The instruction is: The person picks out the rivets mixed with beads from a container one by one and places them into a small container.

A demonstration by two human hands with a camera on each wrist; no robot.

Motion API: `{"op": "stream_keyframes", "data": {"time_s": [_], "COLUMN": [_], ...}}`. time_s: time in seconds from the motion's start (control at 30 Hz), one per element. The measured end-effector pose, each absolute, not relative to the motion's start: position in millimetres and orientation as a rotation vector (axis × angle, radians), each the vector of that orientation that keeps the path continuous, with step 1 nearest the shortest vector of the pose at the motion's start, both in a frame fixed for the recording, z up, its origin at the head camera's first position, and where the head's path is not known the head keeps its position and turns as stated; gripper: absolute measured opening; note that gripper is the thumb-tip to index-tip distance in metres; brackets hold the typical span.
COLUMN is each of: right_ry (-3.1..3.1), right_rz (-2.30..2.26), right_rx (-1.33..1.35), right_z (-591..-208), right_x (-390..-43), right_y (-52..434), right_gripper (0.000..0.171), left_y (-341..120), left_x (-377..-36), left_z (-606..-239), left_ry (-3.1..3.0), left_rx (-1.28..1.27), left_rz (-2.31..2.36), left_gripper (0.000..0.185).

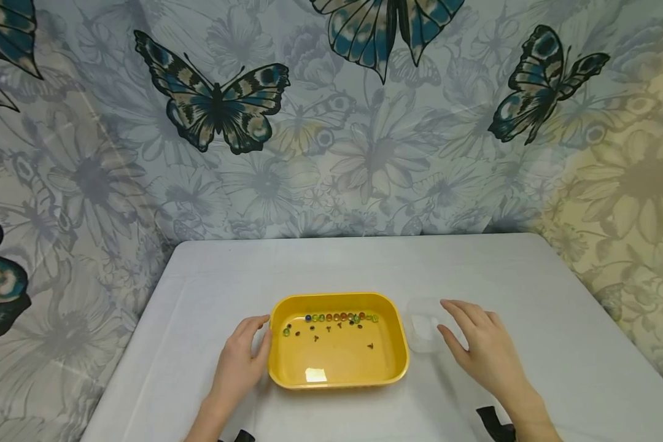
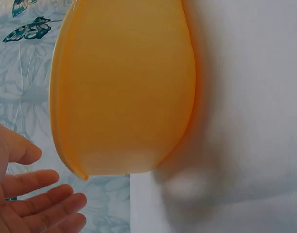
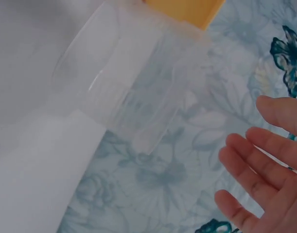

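A yellow tray [image 1: 353, 362] sits on the white table in the head view. Inside it, glass marbles [image 1: 343, 317] in blue, green and amber line up along the far side, and small dark bits [image 1: 371, 346] lie scattered nearer. My left hand [image 1: 243, 353] is at the tray's left rim, fingers loosely extended; the left wrist view shows its fingers [image 2: 43, 201] beside the tray wall, holding nothing. Right of the tray stands a clear plastic container [image 1: 423, 334], see-through and faint. Beside its right edge is my right hand [image 1: 483, 347], its fingers [image 3: 255, 174] spread apart and nothing in them.
The white table [image 1: 226, 270] has rounded far corners. Behind it hangs a butterfly-and-flower patterned cloth [image 1: 376, 153], which also runs down both sides. Black straps [image 1: 494, 423] show near the wrists.
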State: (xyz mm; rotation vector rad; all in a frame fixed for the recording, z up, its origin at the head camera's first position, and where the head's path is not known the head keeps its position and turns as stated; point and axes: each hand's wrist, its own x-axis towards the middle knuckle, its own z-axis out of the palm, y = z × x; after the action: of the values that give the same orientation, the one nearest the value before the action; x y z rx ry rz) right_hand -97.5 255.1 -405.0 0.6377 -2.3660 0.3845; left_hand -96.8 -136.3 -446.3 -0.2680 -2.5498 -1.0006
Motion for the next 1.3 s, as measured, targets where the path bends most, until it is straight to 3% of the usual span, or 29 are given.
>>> {"op": "stream_keyframes", "data": {"time_s": [0.3,1.3], "right_ry": [-2.435,-2.505], "right_rz": [0.369,0.265], "right_rx": [0.738,0.966], "right_z": [-399.5,-391.1], "right_x": [-100.4,-119.2], "right_y": [237.8,204.8], "right_gripper": [0.033,0.033], "left_y": [-132.8,-127.5], "left_x": [-97.1,-98.5], "left_z": [-450.6,-459.6], "left_ry": [-2.541,-2.663], "left_rx": [-0.233,-0.180], "left_rz": [-1.025,-1.082], "left_gripper": [0.036,0.036]}}
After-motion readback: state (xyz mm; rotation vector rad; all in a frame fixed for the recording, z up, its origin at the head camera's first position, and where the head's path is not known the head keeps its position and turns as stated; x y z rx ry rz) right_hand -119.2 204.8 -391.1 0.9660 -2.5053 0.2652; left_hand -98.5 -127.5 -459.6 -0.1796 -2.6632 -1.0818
